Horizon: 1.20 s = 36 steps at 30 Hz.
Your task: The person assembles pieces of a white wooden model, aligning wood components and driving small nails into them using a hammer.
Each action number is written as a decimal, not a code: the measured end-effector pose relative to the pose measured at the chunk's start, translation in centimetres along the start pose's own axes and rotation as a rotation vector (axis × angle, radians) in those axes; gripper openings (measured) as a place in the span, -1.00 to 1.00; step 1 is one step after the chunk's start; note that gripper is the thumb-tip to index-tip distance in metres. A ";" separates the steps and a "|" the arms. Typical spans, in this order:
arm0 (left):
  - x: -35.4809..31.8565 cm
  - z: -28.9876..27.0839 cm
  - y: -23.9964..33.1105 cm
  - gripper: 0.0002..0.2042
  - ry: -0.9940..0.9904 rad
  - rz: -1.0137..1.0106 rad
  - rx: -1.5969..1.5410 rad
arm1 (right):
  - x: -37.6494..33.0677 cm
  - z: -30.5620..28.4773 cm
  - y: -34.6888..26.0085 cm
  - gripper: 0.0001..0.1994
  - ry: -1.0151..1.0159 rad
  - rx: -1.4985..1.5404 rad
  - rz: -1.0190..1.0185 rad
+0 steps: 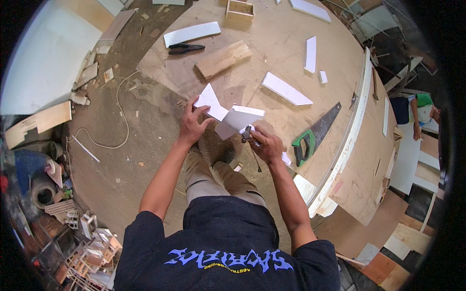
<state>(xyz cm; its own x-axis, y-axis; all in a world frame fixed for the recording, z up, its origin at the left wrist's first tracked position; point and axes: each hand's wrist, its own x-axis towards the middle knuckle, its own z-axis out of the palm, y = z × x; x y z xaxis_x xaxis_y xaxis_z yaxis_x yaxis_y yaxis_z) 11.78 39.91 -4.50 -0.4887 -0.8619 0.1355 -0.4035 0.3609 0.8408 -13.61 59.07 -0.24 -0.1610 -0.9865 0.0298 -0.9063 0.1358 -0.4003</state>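
A white angled board piece (pixel 211 104) is gripped in my left hand (pixel 192 123), thumb on its face and fingers along its edge. Its right end meets a second white board (pixel 242 115) that stands at an angle to it near the table's edge. My right hand (pixel 267 144) is closed round a hammer, whose dark head (pixel 246 134) shows beside the fingers, close to the second board. Most of the handle is hidden by the hand. A thin dark cord (pixel 257 162) hangs below the right hand.
On the wooden table (pixel 233 68) lie a green-handled saw (pixel 315 136), black pliers (pixel 186 49), a bare wood block (pixel 223 59), a small wooden box (pixel 240 11) and several white boards (pixel 286 88). Wood scraps (pixel 92 247) pile up at left; another person (pixel 416 114) is far right.
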 end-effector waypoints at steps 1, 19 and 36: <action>-0.3 0.8 -0.5 -0.54 0.022 0.033 0.041 | -0.1 0.8 0.5 -0.64 0.011 -0.006 -0.011; 3.5 1.3 -3.8 -0.48 -0.362 0.765 0.375 | -1.4 3.8 -0.6 -0.63 0.235 -0.039 0.019; 5.1 0.9 -2.9 -0.55 -0.405 0.849 0.305 | -2.9 18.2 -15.6 -0.66 0.719 0.408 0.775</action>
<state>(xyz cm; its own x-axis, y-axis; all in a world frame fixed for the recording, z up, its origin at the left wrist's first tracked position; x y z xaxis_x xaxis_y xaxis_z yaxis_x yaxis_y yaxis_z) 9.76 34.76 -6.69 -0.9130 -0.1075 0.3936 0.0497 0.9281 0.3689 8.13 58.15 -10.72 -0.9301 -0.3503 0.1106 -0.2906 0.5175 -0.8048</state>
